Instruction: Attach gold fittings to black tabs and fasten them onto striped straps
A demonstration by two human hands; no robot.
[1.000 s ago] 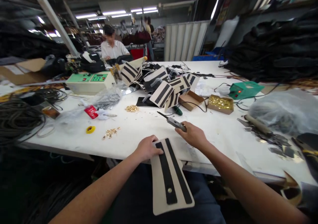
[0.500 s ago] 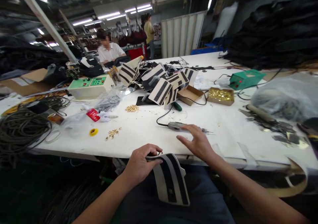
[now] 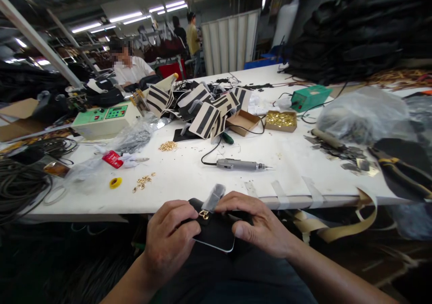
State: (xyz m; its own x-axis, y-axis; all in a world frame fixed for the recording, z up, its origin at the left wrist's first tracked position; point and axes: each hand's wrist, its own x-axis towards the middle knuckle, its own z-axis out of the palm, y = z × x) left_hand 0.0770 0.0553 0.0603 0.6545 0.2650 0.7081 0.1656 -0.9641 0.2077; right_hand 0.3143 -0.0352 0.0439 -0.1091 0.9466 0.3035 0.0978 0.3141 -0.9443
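- Hold the black panel (image 3: 216,235) dark face up, at the near edge of the white table (image 3: 184,178), with the gold fitting (image 3: 204,214) exposed between both hands.
- Close the left hand (image 3: 171,234) on the panel's left side, bent fingers and thumb just beside the fitting.
- Set the right hand (image 3: 258,223) half curled, fingertips at the translucent strap (image 3: 214,198), thumb at the panel's right side; cannot tell a firm grip from a light touch.
- Preferably support both sides evenly, to avoid flexing the panel or twisting the fitting.
- Inspect the fitting for straight, flat seating; avoid covering with fingertips.
- Leave the corded grey tool (image 3: 239,164) lying apart from the panel, thin tip pointing right.
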